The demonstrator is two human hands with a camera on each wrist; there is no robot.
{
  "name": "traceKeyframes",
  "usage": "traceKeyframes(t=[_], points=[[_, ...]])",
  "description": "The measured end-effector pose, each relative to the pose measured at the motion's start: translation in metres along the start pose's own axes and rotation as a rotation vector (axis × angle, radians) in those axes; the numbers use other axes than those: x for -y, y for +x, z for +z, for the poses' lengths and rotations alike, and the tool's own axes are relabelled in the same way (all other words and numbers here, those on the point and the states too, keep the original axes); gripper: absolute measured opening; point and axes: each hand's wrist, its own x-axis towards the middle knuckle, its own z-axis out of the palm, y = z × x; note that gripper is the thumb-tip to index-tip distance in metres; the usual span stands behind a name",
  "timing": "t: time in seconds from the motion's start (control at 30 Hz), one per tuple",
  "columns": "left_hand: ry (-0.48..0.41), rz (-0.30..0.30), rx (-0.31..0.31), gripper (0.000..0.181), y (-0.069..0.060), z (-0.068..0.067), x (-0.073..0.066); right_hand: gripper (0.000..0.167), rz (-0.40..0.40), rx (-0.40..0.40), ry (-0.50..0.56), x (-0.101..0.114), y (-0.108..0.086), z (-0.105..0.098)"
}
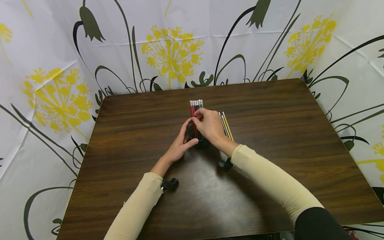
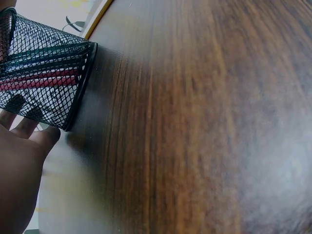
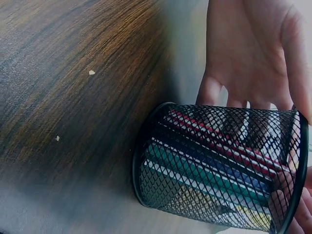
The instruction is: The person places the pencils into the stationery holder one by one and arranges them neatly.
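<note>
A black wire-mesh pencil cup (image 3: 204, 161) stands upright on the table, with several pencils (image 1: 196, 105) in it, white erasers up; red, dark blue and green ones show through the mesh. My left hand (image 1: 179, 146) holds the cup from its left side, thumb in front and fingers behind. Over the cup's rim, my right hand (image 1: 210, 125) pinches at the pencils with thumb and forefinger; exactly how many it grips is hidden. Just right of that hand lie a few loose pencils (image 1: 227, 125), gold and dark, partly covered by the wrist.
The dark wood-grain table (image 1: 135, 133) extends to all sides. A white cloth (image 1: 120, 50) with yellow and grey flowers hangs behind it and along the sides. Small pale specks (image 3: 91, 72) lie on the tabletop near the cup.
</note>
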Motion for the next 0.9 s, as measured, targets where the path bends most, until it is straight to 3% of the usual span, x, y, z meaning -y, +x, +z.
traceKeyframes(t=[0.13, 0.27, 0.37, 0.43, 0.53, 0.67, 0.77, 0.9], points=[[-0.004, 0.019, 0.004, 0.077, 0.0, 0.0, 0.0, 0.009, -0.017, 0.0, 0.027, -0.003, 0.001, -0.011], [-0.022, 0.034, 0.002, 0.077, 0.001, 0.001, 0.0, 0.011, -0.032, -0.065, 0.065, -0.016, 0.004, -0.031], [-0.024, 0.043, -0.006, 0.078, 0.001, 0.001, 0.001, 0.014, 0.0, -0.114, 0.04, -0.033, 0.007, -0.045], [-0.02, 0.042, -0.01, 0.078, 0.001, 0.001, 0.002, 0.015, 0.062, -0.106, -0.004, -0.048, 0.008, -0.051], [-0.024, 0.036, -0.009, 0.078, 0.0, 0.001, 0.003, 0.017, 0.189, -0.01, -0.076, -0.069, 0.005, -0.056], [-0.028, 0.026, -0.012, 0.078, -0.001, 0.0, 0.003, 0.023, 0.333, 0.192, -0.137, -0.094, -0.002, -0.056], [-0.023, 0.023, -0.015, 0.078, -0.001, 0.0, 0.003, 0.027, 0.388, 0.288, -0.158, -0.107, -0.006, -0.055], [-0.018, 0.022, -0.015, 0.078, 0.0, -0.001, 0.001, 0.027, 0.421, 0.331, -0.195, -0.115, -0.01, -0.053]])
